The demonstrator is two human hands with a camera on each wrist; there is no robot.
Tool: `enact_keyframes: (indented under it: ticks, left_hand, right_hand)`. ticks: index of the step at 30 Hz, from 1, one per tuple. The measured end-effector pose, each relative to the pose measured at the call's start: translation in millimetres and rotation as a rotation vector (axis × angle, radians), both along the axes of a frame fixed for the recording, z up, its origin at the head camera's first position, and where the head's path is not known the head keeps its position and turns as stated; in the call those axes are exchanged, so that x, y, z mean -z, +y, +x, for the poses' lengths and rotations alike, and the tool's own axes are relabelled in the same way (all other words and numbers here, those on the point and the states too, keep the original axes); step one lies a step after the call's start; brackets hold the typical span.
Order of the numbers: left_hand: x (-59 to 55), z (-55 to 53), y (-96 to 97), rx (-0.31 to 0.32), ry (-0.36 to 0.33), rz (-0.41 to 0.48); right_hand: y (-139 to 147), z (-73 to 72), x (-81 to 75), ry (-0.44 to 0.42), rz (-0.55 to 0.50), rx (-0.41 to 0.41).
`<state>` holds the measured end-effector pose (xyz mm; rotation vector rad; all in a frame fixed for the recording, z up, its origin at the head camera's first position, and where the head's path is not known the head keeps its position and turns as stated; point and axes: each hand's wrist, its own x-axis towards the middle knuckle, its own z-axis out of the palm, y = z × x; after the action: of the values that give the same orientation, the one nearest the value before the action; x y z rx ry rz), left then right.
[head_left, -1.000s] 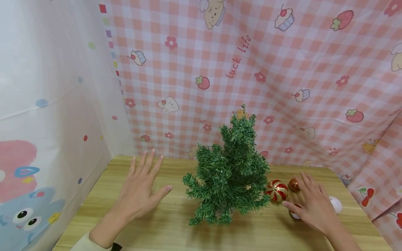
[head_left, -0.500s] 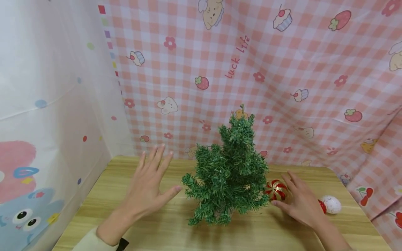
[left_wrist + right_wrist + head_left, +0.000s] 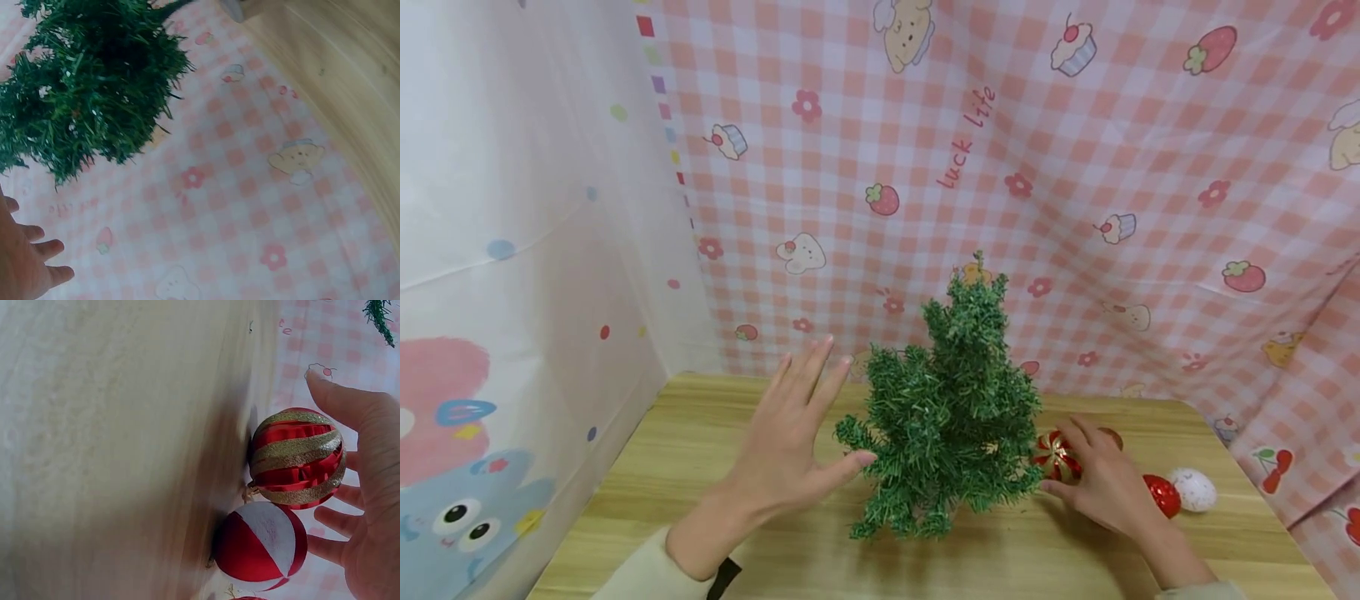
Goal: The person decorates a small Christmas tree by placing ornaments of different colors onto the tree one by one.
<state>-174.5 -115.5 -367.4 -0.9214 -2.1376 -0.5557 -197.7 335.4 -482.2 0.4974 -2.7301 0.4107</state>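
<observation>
A small green artificial Christmas tree (image 3: 947, 417) stands in the middle of the table. My left hand (image 3: 786, 450) is beside its left side, fingers spread, the thumb tip at the outer branches; whether it touches cannot be told. To the tree's right, my right hand (image 3: 1108, 487) hovers around a red and gold striped Christmas ball (image 3: 1055, 457). In the right wrist view, thumb and fingers stand apart about this striped ball, without a visible pinch. A red and white Christmas ball (image 3: 262, 544) lies against it, under the hand and hidden in the head view.
Right of my right hand lie a glittery red ball (image 3: 1162, 497) and a white speckled ball (image 3: 1195, 490). A copper-coloured ball (image 3: 1112, 438) shows partly behind the fingers. A pink checked cloth (image 3: 850, 275) hangs along the wooden table's (image 3: 647, 475) back edge.
My left hand has moved right, up to the tree's left branches. My right hand has shifted left from over the other balls to the striped ball, uncovering the glittery red one.
</observation>
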Motion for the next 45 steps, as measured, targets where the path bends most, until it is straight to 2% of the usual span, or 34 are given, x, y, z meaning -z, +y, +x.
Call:
enact_keyframes:
  ticks: [11,22,33,45]
  left_hand:
    - [-12.2,-0.5,24.7,0.144,0.108,0.066]
    - [-21.2,1.1,48.0,0.251,0.13,0.052]
    - [-20.2,-0.4,60.8,0.274,0.15,0.064]
    - [-19.2,-3.9,62.4,0.28,0.148,0.074]
  right_hand:
    - [-4,-6.7,2.1,-0.022,0.013,0.038]
    - [-5,-12.3,4.0,-0.012,0.024,0.04]
    - [-6,-10.8,-0.9,-0.001,-0.026,0.037]
    - [-3,-2.1,-19.4,0.09,-0.099,0.023]
